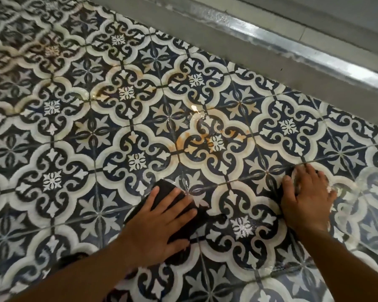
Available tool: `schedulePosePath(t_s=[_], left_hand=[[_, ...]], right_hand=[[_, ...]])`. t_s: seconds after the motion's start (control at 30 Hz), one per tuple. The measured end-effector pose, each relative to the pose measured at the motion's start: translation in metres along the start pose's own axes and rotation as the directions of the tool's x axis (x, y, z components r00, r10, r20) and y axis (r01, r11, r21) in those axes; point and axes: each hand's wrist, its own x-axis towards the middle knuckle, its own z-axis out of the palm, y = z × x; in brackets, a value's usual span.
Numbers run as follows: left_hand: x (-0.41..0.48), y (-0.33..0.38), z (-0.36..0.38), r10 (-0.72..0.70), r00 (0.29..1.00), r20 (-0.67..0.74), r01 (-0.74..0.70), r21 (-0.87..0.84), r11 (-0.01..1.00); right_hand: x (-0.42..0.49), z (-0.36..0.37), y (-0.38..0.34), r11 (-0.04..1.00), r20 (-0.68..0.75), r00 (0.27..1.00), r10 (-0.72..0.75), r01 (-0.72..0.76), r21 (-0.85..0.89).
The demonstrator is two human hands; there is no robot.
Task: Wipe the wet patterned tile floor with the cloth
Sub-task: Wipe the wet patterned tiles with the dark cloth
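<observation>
Currently, the dark cloth (165,185) is being pressed flat onto the wet patterned tile floor (92,136), low in the middle of the view, by the left hand (159,223). Its grip is being held wide open, fingers straight and spread over the fabric. Nearby, the right hand (306,197) is being rested palm-down on the tiles, its grip likewise open; what lies beneath cannot be told. Brownish stains (183,140) are being shown beyond, below a grey ledge (271,62).
</observation>
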Motion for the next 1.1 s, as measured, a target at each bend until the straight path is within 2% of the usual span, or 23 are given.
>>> schedulePosePath(t_s=[0.13, 0.23, 0.3, 0.4, 0.6, 0.83, 0.97, 1.1], left_hand=[[0.024, -0.01, -0.009, -0.078, 0.997, -0.012, 0.078, -0.025, 0.997], [0.05, 0.007, -0.014, -0.18, 0.983, -0.04, 0.178, -0.053, 0.983], [0.055, 0.018, -0.011, -0.178, 0.983, -0.051, 0.174, -0.072, 0.982], [0.035, 0.02, -0.004, -0.101, 0.994, -0.033, 0.097, -0.091, 0.991], [-0.02, -0.03, 0.0, -0.081, 0.997, 0.009, 0.081, -0.015, 0.997], [0.03, -0.044, -0.018, -0.131, 0.991, 0.006, 0.131, -0.017, 0.991], [0.049, -0.014, -0.013, -0.072, 0.997, -0.009, 0.071, -0.057, 0.996], [0.018, -0.033, -0.005, 0.126, 0.992, -0.009, -0.127, -0.063, 0.99]], right_hand=[[-0.009, 0.011, -0.053, 0.998, -0.077, 0.997, 0.007, -0.002, 0.07], [-0.008, 0.028, -0.086, 0.99, -0.018, 0.996, 0.091, -0.089, 0.108], [-0.007, 0.037, -0.094, 0.986, 0.007, 0.991, 0.137, -0.137, 0.093], [-0.007, 0.044, -0.094, 0.988, 0.002, 0.989, 0.148, -0.148, 0.043], [-0.01, 0.048, -0.097, 0.987, -0.052, 0.987, 0.153, -0.15, 0.064], [-0.011, 0.05, -0.098, 0.986, -0.057, 0.985, 0.161, -0.158, 0.056], [-0.01, 0.051, -0.097, 0.984, -0.05, 0.983, 0.176, -0.174, 0.04], [-0.009, 0.052, -0.098, 0.983, -0.027, 0.983, 0.181, -0.18, 0.024]])
